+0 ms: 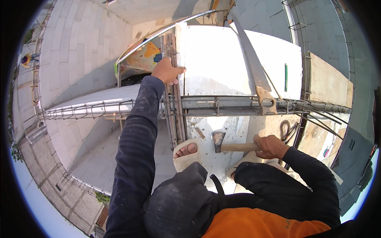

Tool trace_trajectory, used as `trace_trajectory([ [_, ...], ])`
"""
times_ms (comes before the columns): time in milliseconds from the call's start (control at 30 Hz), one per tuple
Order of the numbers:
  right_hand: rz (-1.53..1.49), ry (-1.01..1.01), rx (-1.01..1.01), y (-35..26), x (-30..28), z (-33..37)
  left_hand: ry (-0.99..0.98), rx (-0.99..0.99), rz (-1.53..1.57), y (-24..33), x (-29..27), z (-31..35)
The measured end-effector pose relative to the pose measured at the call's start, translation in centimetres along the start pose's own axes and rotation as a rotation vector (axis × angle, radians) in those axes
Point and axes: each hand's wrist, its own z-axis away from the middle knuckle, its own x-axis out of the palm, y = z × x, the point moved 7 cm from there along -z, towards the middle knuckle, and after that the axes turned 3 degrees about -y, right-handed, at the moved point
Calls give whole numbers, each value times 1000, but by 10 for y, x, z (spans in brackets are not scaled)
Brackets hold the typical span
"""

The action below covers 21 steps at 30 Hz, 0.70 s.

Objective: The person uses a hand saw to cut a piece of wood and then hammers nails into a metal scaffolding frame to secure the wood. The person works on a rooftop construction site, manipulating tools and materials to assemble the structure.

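My left arm reaches forward, and my left hand [168,71] is closed over a narrow upright wooden beam [173,95] beside a white board [218,59]. Its thumb points right, onto the board's edge; anything small under the fingers is hidden. Near my knees, my right hand [271,146] grips the wooden handle of a hatchet [238,147], whose metal head points left above a stained panel. A handsaw [252,59] lies on the white board, its wooden handle toward me. To its right rests a thin green stick [285,77], perhaps a pencil.
A rebar cage [222,104] runs crosswise between the boards, with loose rod ends [323,121] jutting right. My sandaled foot [186,152] stands beside a drop to a lower floor [139,144]. Pincers-like tools [289,130] lie right. Another person [28,59] is far left.
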Motion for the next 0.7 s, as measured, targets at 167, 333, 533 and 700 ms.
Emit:
trace_trajectory([
  [167,-310,375,-207,-27,-10,18,-5,53,33,-1,4,-5],
  [333,-1069,489,-186,-99,-91,-48,6,52,36,-8,2,-6],
  [533,-1242,788,-317,-158,-125,-124,-48,50,67,-5,5,-11],
  [700,-1277,735,-288,-158,-130,-117,-41,60,59,-8,1,-9],
])
